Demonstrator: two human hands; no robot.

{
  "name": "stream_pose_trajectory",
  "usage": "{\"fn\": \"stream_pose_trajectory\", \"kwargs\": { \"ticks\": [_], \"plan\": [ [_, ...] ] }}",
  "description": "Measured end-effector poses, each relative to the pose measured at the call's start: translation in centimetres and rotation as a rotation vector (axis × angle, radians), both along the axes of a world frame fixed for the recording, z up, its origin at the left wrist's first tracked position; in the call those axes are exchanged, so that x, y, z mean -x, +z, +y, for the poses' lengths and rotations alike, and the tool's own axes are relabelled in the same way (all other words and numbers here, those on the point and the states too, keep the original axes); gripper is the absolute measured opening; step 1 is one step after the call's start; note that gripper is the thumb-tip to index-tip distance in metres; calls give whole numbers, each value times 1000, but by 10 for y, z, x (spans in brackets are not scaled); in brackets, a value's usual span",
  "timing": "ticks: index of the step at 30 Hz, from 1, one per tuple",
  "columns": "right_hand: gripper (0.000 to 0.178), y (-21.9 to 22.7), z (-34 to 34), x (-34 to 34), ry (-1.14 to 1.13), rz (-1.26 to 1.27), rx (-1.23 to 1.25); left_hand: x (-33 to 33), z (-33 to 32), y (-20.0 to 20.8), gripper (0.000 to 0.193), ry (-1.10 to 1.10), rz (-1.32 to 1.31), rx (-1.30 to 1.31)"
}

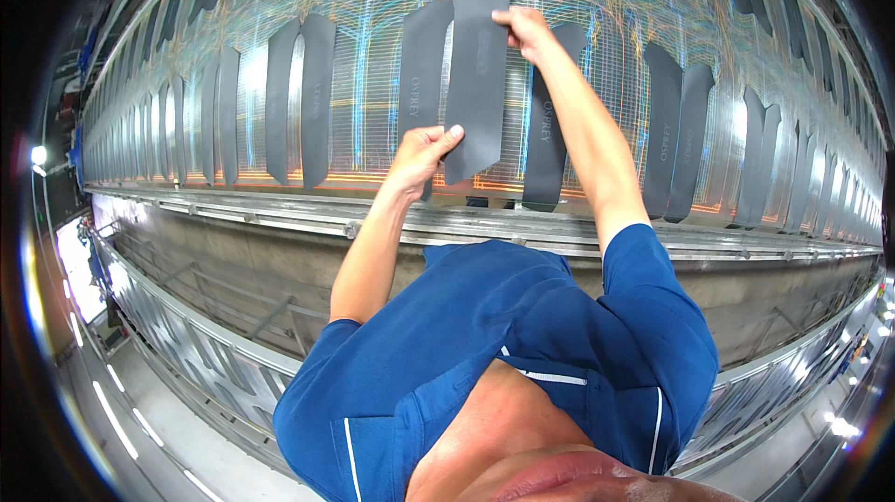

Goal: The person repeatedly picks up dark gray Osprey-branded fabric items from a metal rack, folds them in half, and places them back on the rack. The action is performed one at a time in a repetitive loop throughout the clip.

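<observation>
A long dark grey flat panel (477, 73) with slanted ends is held up lengthwise between my hands, over the coloured-line table (366, 64). Near its lower left corner, my left hand (421, 155) pinches the edge with the thumb on top. My right hand (525, 33) grips its right edge higher up, thumb on the surface. Behind it lie two similar panels, one to the left (421, 73) and one to the right (545, 143), each with pale lettering. My right forearm covers part of the right one.
Further dark panels lie in pairs on both sides, such as the left pair's panel (318, 101) and the right pair's panel (663, 129). A metal rail (308, 213) runs along the table's near edge, in front of my body.
</observation>
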State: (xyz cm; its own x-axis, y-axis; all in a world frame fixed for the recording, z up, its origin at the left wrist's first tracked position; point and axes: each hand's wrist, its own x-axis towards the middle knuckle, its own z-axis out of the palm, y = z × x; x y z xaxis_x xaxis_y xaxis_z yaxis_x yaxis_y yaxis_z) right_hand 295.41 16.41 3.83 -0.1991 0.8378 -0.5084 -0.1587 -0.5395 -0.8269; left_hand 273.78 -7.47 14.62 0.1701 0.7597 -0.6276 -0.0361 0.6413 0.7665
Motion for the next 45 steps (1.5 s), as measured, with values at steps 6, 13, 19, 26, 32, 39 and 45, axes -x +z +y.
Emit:
{"fn": "stream_pose_trajectory", "kwargs": {
  "ticks": [6,13,19,26,32,39,45],
  "plan": [
    [23,-111,-22,7,-14,-326,28,-4,-35,-120,38,52,111,174],
    [54,-85,-42,17,-25,-516,0,-10,-56,-140,39,86,141,266],
    [31,-44,-67,9,-128,-969,7,-8,-61,-148,24,-10,215,236],
    [18,-32,-157,-65,-233,-817,-25,-8,-68,-151,31,-105,404,131],
    [18,-26,-247,-135,-352,-707,109,-18,-64,-112,56,-568,1240,-176],
    [21,-29,-303,-191,-106,-483,335,-82,-79,-112,43,-344,776,-313],
    [23,-27,-317,-214,69,-225,383,-155,-106,-144,43,82,476,131]
  ]
}}
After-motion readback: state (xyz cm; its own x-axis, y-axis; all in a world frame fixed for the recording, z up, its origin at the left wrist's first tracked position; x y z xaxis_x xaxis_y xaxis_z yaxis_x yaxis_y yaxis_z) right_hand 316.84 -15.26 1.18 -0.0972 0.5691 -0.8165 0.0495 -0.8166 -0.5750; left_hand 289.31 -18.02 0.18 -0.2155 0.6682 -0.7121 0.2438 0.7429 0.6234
